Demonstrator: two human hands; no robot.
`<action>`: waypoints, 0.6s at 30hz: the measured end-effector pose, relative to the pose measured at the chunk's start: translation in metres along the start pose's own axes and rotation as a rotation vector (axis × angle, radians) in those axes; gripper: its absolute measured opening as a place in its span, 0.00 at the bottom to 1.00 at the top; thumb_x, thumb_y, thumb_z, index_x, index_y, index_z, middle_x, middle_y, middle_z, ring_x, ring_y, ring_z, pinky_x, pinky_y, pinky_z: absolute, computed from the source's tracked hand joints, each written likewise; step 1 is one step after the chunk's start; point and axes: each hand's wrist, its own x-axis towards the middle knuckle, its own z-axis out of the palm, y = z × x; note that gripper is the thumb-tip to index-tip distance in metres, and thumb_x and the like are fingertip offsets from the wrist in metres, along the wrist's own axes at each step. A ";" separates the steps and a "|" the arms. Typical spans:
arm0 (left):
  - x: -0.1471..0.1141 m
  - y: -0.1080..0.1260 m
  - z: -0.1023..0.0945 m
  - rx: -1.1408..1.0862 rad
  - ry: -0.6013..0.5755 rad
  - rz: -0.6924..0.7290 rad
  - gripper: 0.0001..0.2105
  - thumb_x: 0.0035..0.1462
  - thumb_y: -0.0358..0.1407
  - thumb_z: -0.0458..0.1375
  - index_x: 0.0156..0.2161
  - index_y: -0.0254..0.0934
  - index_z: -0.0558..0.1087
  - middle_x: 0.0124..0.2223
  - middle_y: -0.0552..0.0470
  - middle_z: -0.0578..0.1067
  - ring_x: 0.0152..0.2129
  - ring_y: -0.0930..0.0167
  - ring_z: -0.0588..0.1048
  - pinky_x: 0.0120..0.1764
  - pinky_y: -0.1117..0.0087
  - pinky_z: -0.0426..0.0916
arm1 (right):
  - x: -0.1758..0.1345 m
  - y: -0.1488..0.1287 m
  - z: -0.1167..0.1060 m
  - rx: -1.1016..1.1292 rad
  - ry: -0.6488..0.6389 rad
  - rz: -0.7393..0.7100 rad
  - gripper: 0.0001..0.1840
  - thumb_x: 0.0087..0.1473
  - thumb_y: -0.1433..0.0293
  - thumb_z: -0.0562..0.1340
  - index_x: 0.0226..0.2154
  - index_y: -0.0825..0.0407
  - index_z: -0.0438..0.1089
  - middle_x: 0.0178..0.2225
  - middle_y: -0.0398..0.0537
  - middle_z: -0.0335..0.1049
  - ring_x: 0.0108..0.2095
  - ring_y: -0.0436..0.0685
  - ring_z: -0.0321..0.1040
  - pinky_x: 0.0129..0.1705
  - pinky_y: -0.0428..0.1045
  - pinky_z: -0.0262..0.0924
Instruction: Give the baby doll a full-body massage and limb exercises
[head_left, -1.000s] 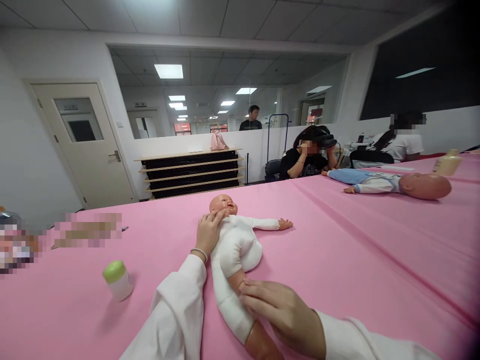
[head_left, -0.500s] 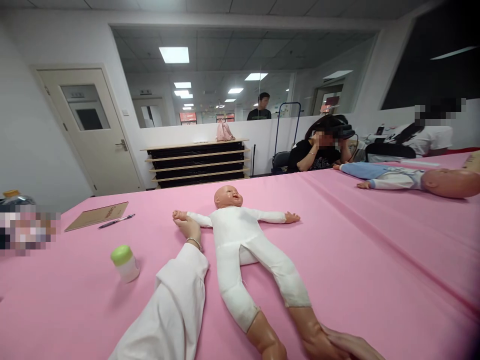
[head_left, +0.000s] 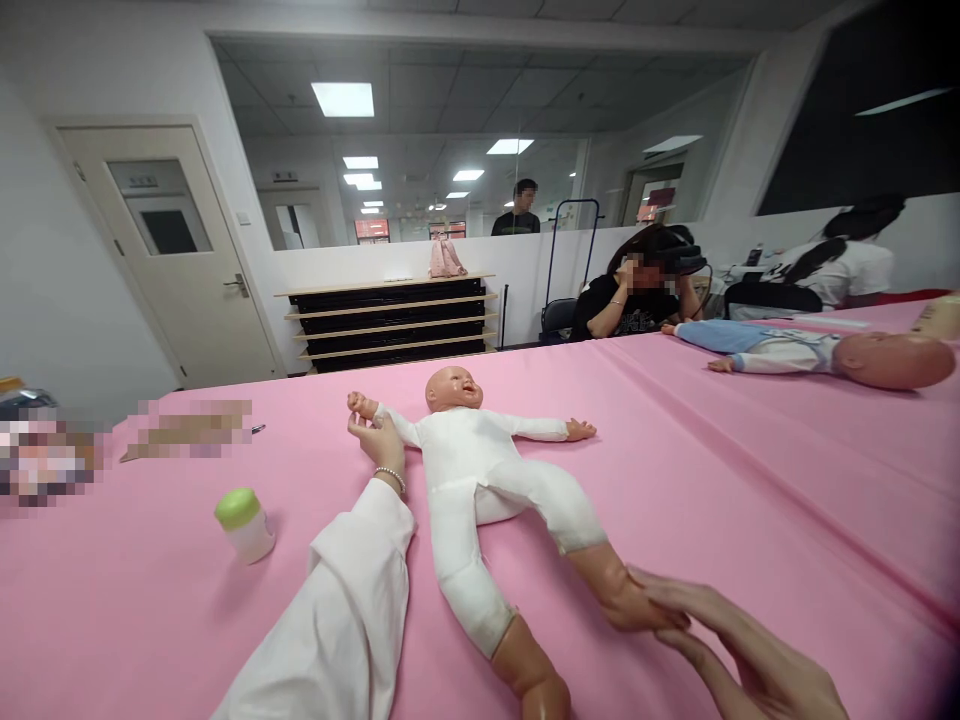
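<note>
A baby doll (head_left: 466, 455) with a white cloth body lies on its back on the pink tablecloth (head_left: 660, 480), its head at the far end. My left hand (head_left: 382, 445), with a beaded bracelet at the wrist, is closed around the doll's forearm just below its small fist. At the lower right, my right hand (head_left: 739, 630) holds the doll's foot (head_left: 637, 605), fingers on top and thumb underneath. That leg is bent and raised a little. The other leg stretches toward me, its foot cut off by the frame's bottom edge.
Left of my sleeve stands a green-capped bottle (head_left: 246, 525). A blurred brown notebook (head_left: 187, 428) lies behind it. A second doll (head_left: 795, 350) in blue and white lies at the far right, near a seated person (head_left: 637, 290) in a headset. Shelves (head_left: 390, 320) stand beyond the table.
My right hand has lifted the doll's foot up and away from me, bending the leg at the knee. The left hand has raised the doll's fist slightly.
</note>
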 end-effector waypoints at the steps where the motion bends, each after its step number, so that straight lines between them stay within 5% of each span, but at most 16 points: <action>1: -0.004 0.006 0.002 -0.010 -0.008 0.011 0.25 0.58 0.35 0.48 0.59 0.35 0.47 0.57 0.37 0.61 0.51 0.63 0.65 0.47 0.61 0.64 | 0.014 -0.006 0.000 0.013 -0.037 -0.067 0.11 0.53 0.70 0.56 0.39 0.48 0.70 0.38 0.46 0.74 0.37 0.53 0.73 0.40 0.43 0.70; 4: -0.019 0.020 0.008 -0.031 -0.149 0.149 0.20 0.55 0.33 0.52 0.54 0.41 0.59 0.51 0.48 0.69 0.45 0.67 0.70 0.45 0.66 0.66 | 0.050 -0.023 0.013 0.067 -0.244 -0.322 0.15 0.57 0.75 0.51 0.41 0.49 0.69 0.40 0.48 0.73 0.41 0.52 0.71 0.42 0.45 0.69; 9: -0.033 0.022 0.013 0.091 -0.456 0.601 0.22 0.48 0.21 0.49 0.46 0.42 0.70 0.46 0.52 0.73 0.44 0.67 0.69 0.48 0.63 0.62 | 0.068 -0.033 0.057 0.022 -0.449 -0.754 0.18 0.57 0.79 0.47 0.42 0.55 0.69 0.40 0.51 0.72 0.44 0.51 0.68 0.45 0.47 0.66; 13: -0.035 0.019 0.011 0.176 -0.581 0.755 0.24 0.46 0.18 0.47 0.45 0.43 0.71 0.48 0.54 0.73 0.44 0.67 0.68 0.48 0.61 0.61 | 0.062 -0.030 0.073 0.020 -0.454 -0.797 0.16 0.57 0.78 0.48 0.39 0.56 0.69 0.38 0.51 0.73 0.42 0.52 0.69 0.43 0.48 0.67; 18: -0.029 0.018 0.009 0.049 -0.442 0.534 0.21 0.49 0.24 0.51 0.49 0.42 0.67 0.49 0.52 0.71 0.45 0.67 0.68 0.49 0.63 0.61 | 0.058 -0.031 0.042 0.103 -0.433 -0.645 0.20 0.55 0.80 0.47 0.44 0.53 0.68 0.42 0.51 0.72 0.45 0.51 0.68 0.45 0.46 0.66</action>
